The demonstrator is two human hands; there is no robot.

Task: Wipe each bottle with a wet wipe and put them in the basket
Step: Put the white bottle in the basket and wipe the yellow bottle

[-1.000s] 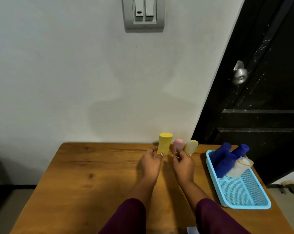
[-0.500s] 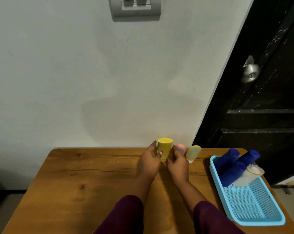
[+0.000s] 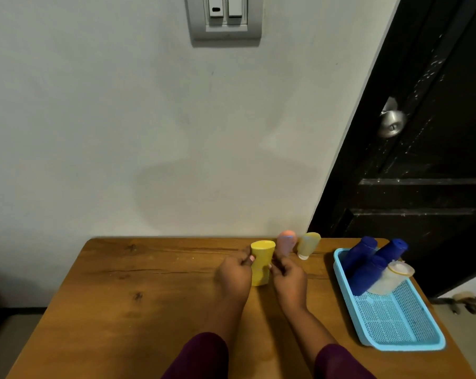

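Your left hand (image 3: 235, 272) and right hand (image 3: 288, 279) both close on the yellow bottle (image 3: 261, 265), fingers pinching its sides from left and right. A second ago it stood at the back edge of the tabletop (image 3: 149, 296) beside the others, with only your fingertips reaching it; now you have drawn it toward you, clear of the row. That looks like the start of this bottle's turn: picked, not yet wiped. No wet wipe shows in either hand, so you will probably need to fetch one before going on.

The yellow bottle is a smooth, opaque plastic cylinder, flaring a little toward its flat top. Behind it stand a pink bottle (image 3: 286, 242) with a rounded top and a pale yellow bottle (image 3: 308, 244), translucent, resting on a white cap. They stand close together, near the wall.

To your right lies the basket (image 3: 395, 324), light blue plastic mesh with a solid rim. At its far end lean three dark blue bottles (image 3: 365, 272) and one clear bottle (image 3: 390, 280), so roughly half the job seems done.
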